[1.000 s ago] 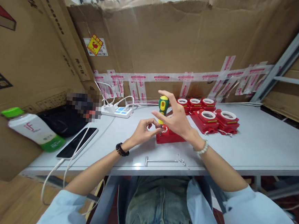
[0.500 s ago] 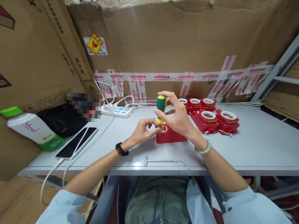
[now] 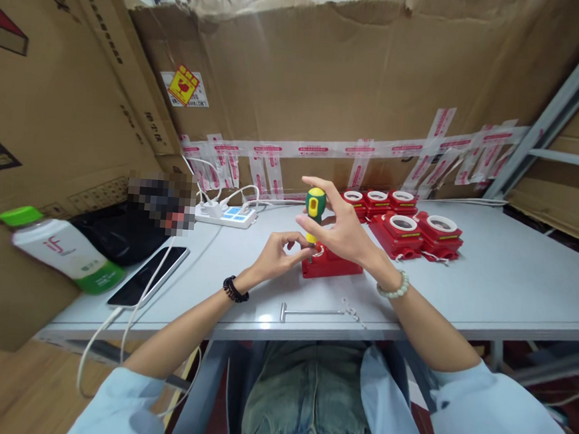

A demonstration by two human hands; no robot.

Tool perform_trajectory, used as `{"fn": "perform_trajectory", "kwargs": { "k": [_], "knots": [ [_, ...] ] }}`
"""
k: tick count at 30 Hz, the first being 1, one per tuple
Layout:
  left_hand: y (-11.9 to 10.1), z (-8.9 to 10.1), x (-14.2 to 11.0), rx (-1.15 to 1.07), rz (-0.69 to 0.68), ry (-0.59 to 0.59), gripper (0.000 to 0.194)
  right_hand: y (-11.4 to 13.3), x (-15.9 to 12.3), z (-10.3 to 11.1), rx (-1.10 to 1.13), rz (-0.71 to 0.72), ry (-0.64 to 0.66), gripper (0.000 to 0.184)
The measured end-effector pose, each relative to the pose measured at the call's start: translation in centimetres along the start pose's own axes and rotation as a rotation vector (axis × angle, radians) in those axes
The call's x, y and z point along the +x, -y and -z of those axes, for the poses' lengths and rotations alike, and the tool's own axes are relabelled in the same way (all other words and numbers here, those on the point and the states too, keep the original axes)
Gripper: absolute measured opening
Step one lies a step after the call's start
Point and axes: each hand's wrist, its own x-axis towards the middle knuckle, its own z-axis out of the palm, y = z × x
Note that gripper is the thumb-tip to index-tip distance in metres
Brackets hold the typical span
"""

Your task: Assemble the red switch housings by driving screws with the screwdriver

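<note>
A screwdriver (image 3: 315,204) with a green and yellow handle stands nearly upright over a red box (image 3: 334,268) on the table. My right hand (image 3: 343,226) is closed round its handle, thumb on the near side and index finger raised by the top. Lower down, my left hand (image 3: 282,255) pinches at the shaft near the tip, its thumb and index finger close together. The fingers partly hide the tip and the white ring on the box. In front of the box lie a thin metal rod with a crossbar (image 3: 312,311) and some small white pieces (image 3: 353,311).
Several red boxes with white rings (image 3: 440,233) stand at the back right. On the left are a power strip (image 3: 229,215), a phone (image 3: 149,276) with a white cable, a bottle (image 3: 66,249) and a black bag (image 3: 118,230). A large cardboard box (image 3: 310,78) rises behind.
The screwdriver handle has turned, its yellow inset now facing me, and it has shifted slightly right. My right fingers have moved a little round it. The left hand stays almost still.
</note>
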Motion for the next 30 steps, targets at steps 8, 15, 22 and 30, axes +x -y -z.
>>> {"fn": "perform_trajectory", "kwargs": {
  "k": [8, 15, 22, 30],
  "knots": [
    [-0.1, 0.0, -0.1, 0.023, -0.059, -0.002, 0.023, -0.2, 0.0, 0.0, 0.043, -0.008, 0.029, 0.042],
    [0.4, -0.1, 0.0, 0.034, -0.071, -0.029, 0.026, -0.2, -0.2, -0.8, -0.025, 0.051, -0.06, 0.049],
    [-0.6, 0.5, -0.1, 0.029, -0.046, 0.067, 0.026, -0.5, 0.1, 0.1, 0.052, 0.004, 0.04, 0.05],
    [0.1, 0.0, -0.1, 0.09, -0.148, -0.019, 0.023, -0.9, 0.0, -0.8, -0.047, 0.032, -0.103, 0.046]
  ]
}}
